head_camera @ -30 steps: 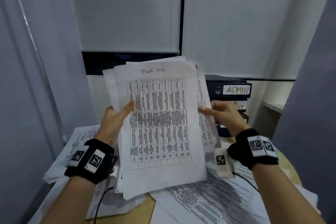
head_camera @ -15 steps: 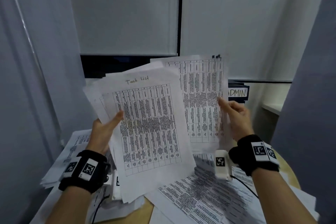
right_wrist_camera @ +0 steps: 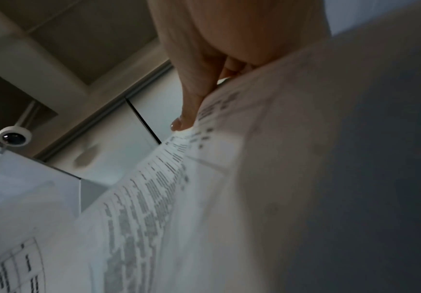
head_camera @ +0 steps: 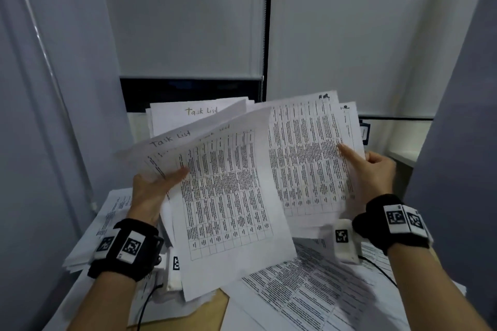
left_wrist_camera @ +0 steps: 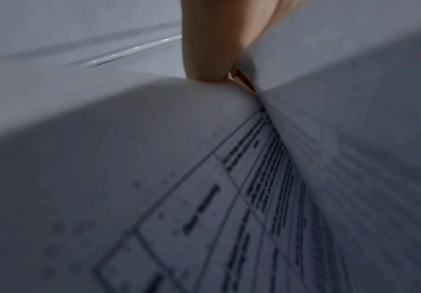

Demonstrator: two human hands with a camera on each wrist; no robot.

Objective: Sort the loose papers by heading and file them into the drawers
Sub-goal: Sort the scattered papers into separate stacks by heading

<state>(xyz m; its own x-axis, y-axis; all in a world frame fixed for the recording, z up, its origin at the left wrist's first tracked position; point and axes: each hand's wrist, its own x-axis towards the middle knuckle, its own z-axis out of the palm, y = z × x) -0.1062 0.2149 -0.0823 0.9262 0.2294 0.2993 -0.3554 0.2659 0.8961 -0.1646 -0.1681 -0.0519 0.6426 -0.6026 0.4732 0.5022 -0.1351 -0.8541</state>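
I hold two fans of printed table sheets up in front of me. My left hand [head_camera: 158,185] grips the stack headed "Task List" [head_camera: 223,196] by its left edge, thumb on the front sheet. That thumb [left_wrist_camera: 204,49] presses on the same paper [left_wrist_camera: 154,158] in the left wrist view. My right hand [head_camera: 368,169] pinches the sheets headed "H.R." [head_camera: 304,158] at their right edge, thumb on top. In the right wrist view the thumb [right_wrist_camera: 189,95] lies along the sheets [right_wrist_camera: 204,188]. The two bundles overlap in the middle.
More printed papers lie spread over the wooden table [head_camera: 209,312] below, with a pile at the left [head_camera: 113,212] and sheets at the right [head_camera: 309,290]. A dark binder [head_camera: 364,131] peeks out behind the right sheets. Grey partitions close in on both sides.
My right hand has drawn the H.R. sheets out from behind the Task List stack and moved them right. The Task List stack in my left hand has tilted and fanned out.
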